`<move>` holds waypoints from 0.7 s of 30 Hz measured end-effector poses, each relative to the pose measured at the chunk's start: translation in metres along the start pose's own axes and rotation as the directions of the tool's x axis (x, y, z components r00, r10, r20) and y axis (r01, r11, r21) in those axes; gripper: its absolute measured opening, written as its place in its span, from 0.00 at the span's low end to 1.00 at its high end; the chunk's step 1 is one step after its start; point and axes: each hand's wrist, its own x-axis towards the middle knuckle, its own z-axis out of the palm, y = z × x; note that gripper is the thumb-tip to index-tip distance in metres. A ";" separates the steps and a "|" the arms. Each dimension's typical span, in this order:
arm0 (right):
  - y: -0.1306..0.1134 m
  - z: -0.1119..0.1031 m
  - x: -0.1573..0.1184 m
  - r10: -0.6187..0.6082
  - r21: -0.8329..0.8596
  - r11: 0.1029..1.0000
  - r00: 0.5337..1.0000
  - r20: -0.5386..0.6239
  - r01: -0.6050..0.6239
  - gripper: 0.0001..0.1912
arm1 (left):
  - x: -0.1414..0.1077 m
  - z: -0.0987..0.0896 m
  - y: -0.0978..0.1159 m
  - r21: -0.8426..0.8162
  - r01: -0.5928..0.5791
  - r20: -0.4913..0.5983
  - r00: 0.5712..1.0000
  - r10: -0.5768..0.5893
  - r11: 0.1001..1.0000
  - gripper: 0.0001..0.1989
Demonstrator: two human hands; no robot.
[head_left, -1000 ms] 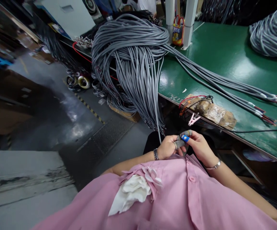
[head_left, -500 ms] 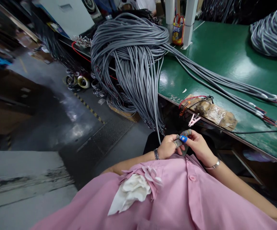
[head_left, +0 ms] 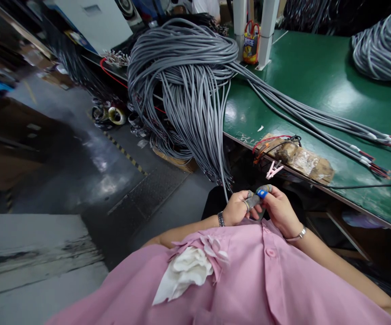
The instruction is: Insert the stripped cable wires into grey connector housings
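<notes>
My left hand [head_left: 237, 208] and my right hand [head_left: 278, 205] meet in front of my pink shirt, fingertips touching. Grey coverings wrap several fingers, and a blue wrap is on my right thumb. Both hands are closed in a pinch; whatever lies between the fingertips is too small to make out. One strand of the big bundle of grey cables [head_left: 195, 90] runs down to just beside my left hand. Above my right hand, a pink clip [head_left: 274, 170] hangs at the table edge by a taped wooden block [head_left: 303, 159] with red and black wires.
Cable ends with stripped coloured wires [head_left: 379, 169] lie on the green table [head_left: 333, 90]. A grey cable coil [head_left: 384, 47] rests at the back right. A red-and-yellow packet [head_left: 251, 45] stands between white posts. Tape rolls [head_left: 117, 116] lie on the floor at left.
My right thumb with the blue wrap has shifted slightly to the right, and its angle has changed. My left hand has hardly moved.
</notes>
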 end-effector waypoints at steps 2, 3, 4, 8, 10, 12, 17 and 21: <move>0.000 0.002 0.002 0.021 0.006 1.000 1.000 0.019 -0.021 0.11 | -0.001 -0.001 0.000 0.036 0.010 0.035 0.999 -0.011 0.999 0.15; -0.001 0.002 0.003 0.029 0.009 1.000 0.999 0.016 -0.029 0.11 | -0.001 -0.001 0.000 0.054 0.010 0.046 0.999 -0.013 0.999 0.14; -0.002 0.003 0.004 0.039 0.024 0.999 0.999 0.000 -0.039 0.12 | -0.001 -0.002 0.000 0.064 0.008 0.049 0.999 -0.012 0.998 0.14; -0.011 -0.001 0.009 0.056 0.183 0.982 0.993 -0.100 -0.037 0.13 | -0.003 -0.004 0.001 0.013 -0.006 -0.011 1.000 0.006 1.000 0.15; -0.012 -0.007 0.008 0.064 0.230 0.972 0.996 -0.066 -0.047 0.15 | -0.004 -0.005 0.001 -0.030 -0.023 -0.071 0.997 0.020 0.999 0.15; -0.011 -0.012 0.005 0.084 0.210 0.974 0.996 0.032 -0.089 0.19 | -0.003 -0.007 0.001 -0.058 -0.042 -0.117 0.993 0.035 0.997 0.16; -0.008 -0.009 -0.001 0.027 -0.015 1.000 0.990 0.138 -0.025 0.18 | -0.003 -0.006 -0.001 -0.056 -0.061 -0.115 0.992 0.054 0.997 0.17; -0.011 -0.003 -0.001 -0.062 -0.127 0.989 0.995 0.073 0.071 0.14 | -0.002 -0.003 -0.002 -0.055 -0.046 -0.138 0.990 0.038 0.997 0.19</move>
